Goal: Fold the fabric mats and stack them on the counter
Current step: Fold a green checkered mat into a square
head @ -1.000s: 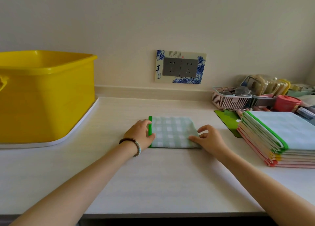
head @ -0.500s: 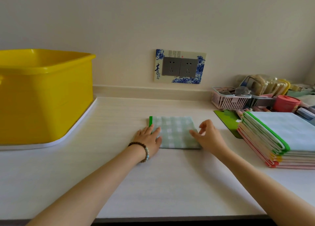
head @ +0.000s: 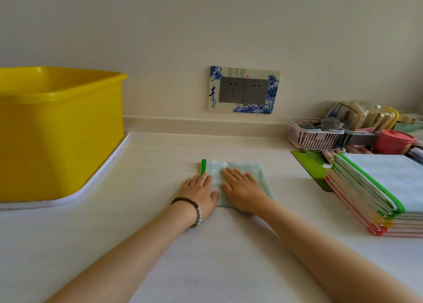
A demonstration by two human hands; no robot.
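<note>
Both hands flat on folded mat (head: 251,172); left hand (head: 201,188), right hand (head: 242,188) (side by side).

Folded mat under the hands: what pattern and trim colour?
Pale green check, bright green trim on the folded mat; head view.

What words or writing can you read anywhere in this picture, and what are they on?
"青": large dark brush character on the left side of the decorated socket surround on the wall.
Smaller characters just beside and below it: too small to read.
Fine vertical lines of print along the surround's top edge, with a small red mark: too blurred to read.
Nothing readable on the yellow tub, the stack of folded mats or the checked mat.
</note>
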